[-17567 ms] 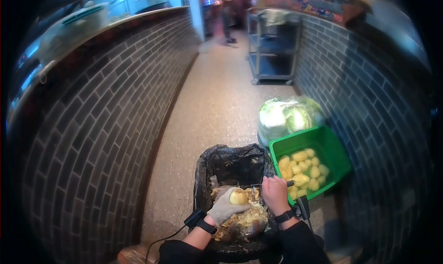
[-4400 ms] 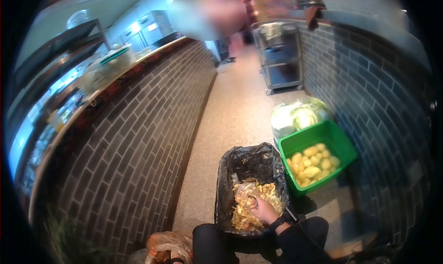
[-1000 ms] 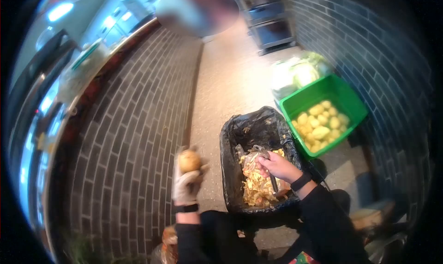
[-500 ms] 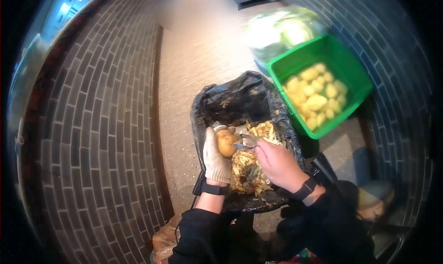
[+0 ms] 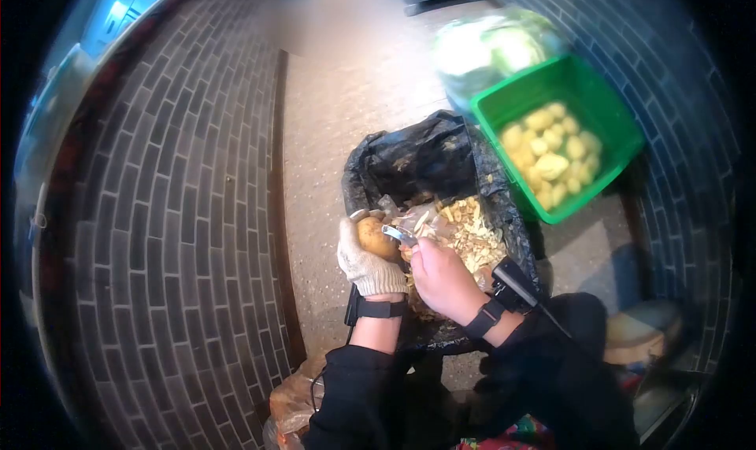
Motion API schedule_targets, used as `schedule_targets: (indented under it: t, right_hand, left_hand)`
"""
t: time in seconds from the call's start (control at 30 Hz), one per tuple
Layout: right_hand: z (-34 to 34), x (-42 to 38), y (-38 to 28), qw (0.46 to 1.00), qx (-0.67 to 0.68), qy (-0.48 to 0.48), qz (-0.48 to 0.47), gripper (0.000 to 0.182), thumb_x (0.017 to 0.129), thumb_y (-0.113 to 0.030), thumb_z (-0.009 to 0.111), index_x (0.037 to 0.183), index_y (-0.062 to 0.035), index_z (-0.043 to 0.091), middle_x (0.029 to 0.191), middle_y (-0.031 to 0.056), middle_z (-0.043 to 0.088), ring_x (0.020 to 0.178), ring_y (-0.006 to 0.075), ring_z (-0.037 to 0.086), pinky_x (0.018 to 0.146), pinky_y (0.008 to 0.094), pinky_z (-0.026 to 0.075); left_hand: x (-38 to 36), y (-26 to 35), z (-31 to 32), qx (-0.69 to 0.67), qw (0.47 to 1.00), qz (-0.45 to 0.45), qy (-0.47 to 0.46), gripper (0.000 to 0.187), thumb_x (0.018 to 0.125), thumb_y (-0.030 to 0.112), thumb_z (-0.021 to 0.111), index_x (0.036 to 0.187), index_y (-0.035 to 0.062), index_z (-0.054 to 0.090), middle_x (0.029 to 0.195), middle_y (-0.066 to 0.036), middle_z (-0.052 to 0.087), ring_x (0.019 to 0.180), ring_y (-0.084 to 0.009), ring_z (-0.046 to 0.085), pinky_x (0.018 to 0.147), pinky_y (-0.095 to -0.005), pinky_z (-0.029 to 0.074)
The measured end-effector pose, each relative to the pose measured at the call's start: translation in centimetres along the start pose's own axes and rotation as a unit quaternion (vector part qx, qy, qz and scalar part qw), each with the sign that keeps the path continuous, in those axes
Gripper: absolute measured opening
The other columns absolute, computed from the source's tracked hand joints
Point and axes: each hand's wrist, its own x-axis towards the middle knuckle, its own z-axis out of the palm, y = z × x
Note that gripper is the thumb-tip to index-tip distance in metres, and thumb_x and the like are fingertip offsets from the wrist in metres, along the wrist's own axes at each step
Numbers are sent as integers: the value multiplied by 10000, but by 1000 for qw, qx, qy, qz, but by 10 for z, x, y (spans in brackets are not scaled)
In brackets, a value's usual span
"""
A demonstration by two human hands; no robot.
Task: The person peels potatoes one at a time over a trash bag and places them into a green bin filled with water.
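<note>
In my left hand (image 5: 364,259), which wears a pale knitted glove, sits a brown-skinned potato (image 5: 379,237). My bare right hand (image 5: 446,279) is closed round the handle of a peeler (image 5: 400,234), its metal head right beside the potato. Both hands are over a container lined with a black plastic bag (image 5: 413,157). Below them lies a heap of peelings (image 5: 472,237) inside that bag, along with some clear plastic.
A green tub (image 5: 602,107) with peeled potatoes (image 5: 551,165) stands to the right. Behind it is a clear bag of cabbages (image 5: 500,48). Brick walls rise on the left (image 5: 181,190) and right. An orange-tinted plastic bag (image 5: 295,399) lies at lower left, near a shoe-side speckled floor (image 5: 315,135).
The peeler has turned and shifted left and up relative to the potato. My left hand has tilted a little. The whole view has shifted slightly.
</note>
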Motion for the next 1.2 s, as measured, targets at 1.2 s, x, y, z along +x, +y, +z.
schedule_targets:
  t: [1.2]
  right_hand:
    - [11,-16,0,996,-35,-87,-6,211,946,-147,453,929,55,514,687,270,592,670,451,595,614,518,469]
  left_hand:
    - [7,17,4,-80,990,-112,27,270,867,317,610,1009,87,612,971,-74,643,885,-232,617,815,-395,529]
